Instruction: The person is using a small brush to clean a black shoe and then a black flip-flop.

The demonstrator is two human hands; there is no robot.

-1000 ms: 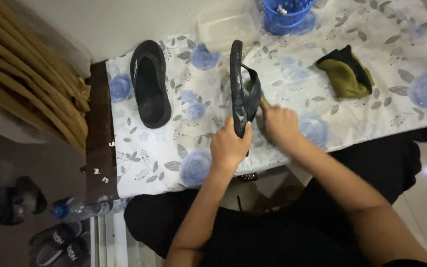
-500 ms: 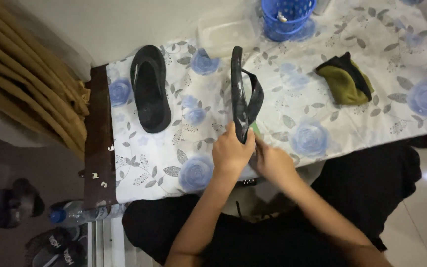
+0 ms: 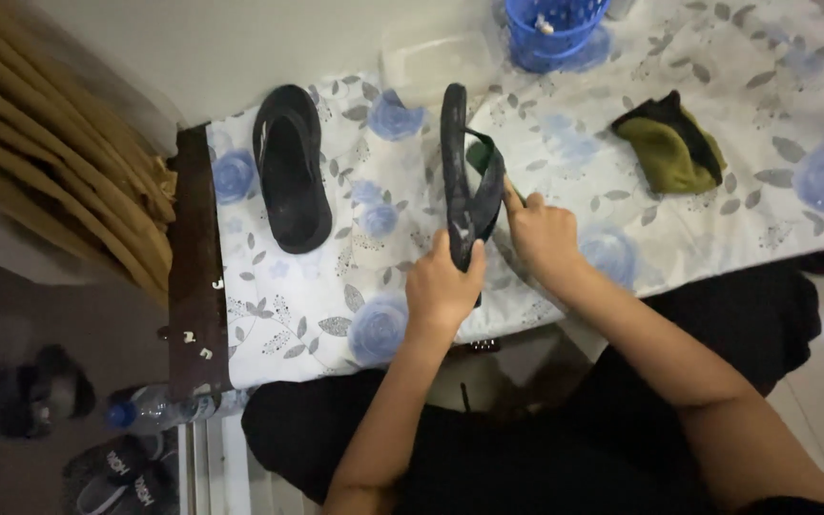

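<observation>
The desk [image 3: 565, 181] is covered with a white cloth with blue flowers and grey leaves. Its left edge ends at a dark wooden strip [image 3: 193, 277], and past it hang yellow-brown curtain folds [image 3: 50, 162]. The near edge of the cloth runs just in front of the person's lap. On the cloth there is open room between the two sandals and also between the hands and the olive cloth [image 3: 669, 148] on the right.

The left hand [image 3: 442, 286] has its grip closed around the near end of a black sandal [image 3: 460, 162], which stands on its side edge near the middle of the desk. The right hand [image 3: 544, 234] is just to the right of the sandal, its fingers closed on the thin strap; a green thing shows behind the strap, but what it is I cannot tell. The second black sandal [image 3: 290, 167] lies flat with the sole down, well apart on the left. Both look like smooth matte rubber. A blue plastic basket [image 3: 555, 33] with holes stands at the far edge.

Compared with half a second ago, the right hand has moved up from beside the left hand to the strap, and the sandal stays on its edge.
</observation>
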